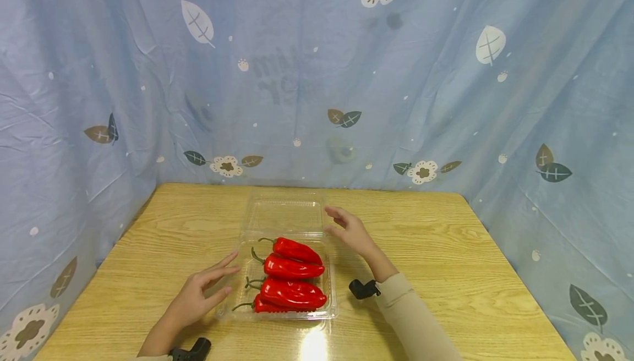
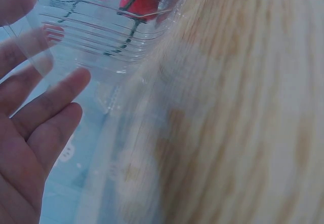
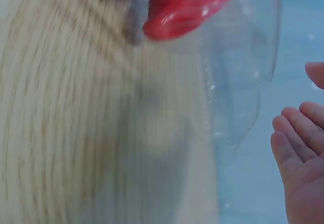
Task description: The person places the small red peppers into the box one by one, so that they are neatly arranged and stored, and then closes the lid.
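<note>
Several long red peppers [image 1: 293,294] with green stems lie side by side in a clear plastic clamshell container [image 1: 334,289], stems to the left. Its transparent lid [image 1: 284,219] is folded back behind the base. My left hand [image 1: 197,293] is at the base's left side, fingers spread; in the left wrist view that hand [image 2: 43,122] is next to the ribbed plastic wall, and contact is hard to tell. Near the lid's right edge is my right hand [image 1: 351,231], fingers slightly bent, holding nothing. The right wrist view has this hand [image 3: 306,153] apart from the container.
A light wooden table [image 1: 436,273] carries the container. Behind and at both sides hangs a blue curtain [image 1: 307,75] with leaf and flower prints. Black wrist cameras sit at the left wrist [image 1: 192,350] and right wrist [image 1: 364,289].
</note>
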A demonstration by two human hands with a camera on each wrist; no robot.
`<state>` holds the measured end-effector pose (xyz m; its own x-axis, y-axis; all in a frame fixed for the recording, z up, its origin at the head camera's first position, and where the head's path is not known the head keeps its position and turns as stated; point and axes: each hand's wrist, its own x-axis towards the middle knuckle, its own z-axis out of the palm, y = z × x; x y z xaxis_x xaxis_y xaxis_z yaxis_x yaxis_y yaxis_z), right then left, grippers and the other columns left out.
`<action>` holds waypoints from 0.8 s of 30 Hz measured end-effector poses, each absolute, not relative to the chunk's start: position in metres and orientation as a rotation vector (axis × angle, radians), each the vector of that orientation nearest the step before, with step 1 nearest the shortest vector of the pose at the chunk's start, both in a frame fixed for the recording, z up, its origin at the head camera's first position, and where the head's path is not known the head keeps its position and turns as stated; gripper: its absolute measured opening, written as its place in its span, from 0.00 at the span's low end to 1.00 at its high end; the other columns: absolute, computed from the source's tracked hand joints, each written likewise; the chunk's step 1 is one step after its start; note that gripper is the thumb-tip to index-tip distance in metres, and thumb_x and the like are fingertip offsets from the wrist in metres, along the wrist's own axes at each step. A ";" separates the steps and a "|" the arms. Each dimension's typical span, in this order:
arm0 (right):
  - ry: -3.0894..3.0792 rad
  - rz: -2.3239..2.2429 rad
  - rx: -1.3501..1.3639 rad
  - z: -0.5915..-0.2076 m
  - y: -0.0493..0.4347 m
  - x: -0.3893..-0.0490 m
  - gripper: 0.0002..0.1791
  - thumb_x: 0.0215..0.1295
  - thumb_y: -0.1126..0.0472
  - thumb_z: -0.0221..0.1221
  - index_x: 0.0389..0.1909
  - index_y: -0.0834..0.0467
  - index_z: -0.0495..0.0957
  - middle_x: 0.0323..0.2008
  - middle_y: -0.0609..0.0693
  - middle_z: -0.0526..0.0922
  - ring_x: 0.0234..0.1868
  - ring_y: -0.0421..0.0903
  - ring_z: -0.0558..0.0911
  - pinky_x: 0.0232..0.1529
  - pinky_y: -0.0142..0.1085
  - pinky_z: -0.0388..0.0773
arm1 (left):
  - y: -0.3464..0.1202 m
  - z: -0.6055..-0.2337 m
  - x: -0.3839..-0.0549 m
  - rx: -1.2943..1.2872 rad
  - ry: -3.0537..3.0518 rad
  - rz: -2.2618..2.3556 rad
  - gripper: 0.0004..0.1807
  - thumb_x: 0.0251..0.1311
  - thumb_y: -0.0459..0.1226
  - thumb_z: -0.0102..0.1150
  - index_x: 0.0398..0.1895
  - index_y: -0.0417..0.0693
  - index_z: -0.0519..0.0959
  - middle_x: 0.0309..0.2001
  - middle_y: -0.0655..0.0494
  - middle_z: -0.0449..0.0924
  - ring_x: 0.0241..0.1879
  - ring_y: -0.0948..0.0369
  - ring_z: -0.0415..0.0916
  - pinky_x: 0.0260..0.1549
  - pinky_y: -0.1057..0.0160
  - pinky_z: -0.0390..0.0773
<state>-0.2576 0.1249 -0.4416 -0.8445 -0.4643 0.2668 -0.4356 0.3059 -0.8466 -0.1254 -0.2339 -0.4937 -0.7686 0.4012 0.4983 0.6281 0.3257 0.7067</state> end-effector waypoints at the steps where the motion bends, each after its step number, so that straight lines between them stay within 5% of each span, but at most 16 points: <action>1: 2.498 -1.636 -0.845 -0.440 0.125 -0.257 0.28 0.65 0.71 0.56 0.64 0.75 0.61 0.63 0.72 0.66 0.65 0.65 0.66 0.66 0.53 0.64 | -0.234 -0.494 -0.125 -0.937 -2.358 -1.421 0.21 0.57 0.22 0.57 0.56 0.32 0.74 0.68 0.36 0.61 0.68 0.69 0.58 0.59 0.79 0.63; 24: 2.284 -1.838 -0.381 -0.485 0.122 -0.294 0.29 0.68 0.64 0.52 0.67 0.71 0.60 0.64 0.67 0.67 0.66 0.60 0.66 0.65 0.51 0.66 | -0.235 -0.497 -0.126 -0.955 -2.346 -1.419 0.22 0.57 0.22 0.57 0.58 0.32 0.73 0.68 0.33 0.60 0.68 0.69 0.58 0.58 0.78 0.64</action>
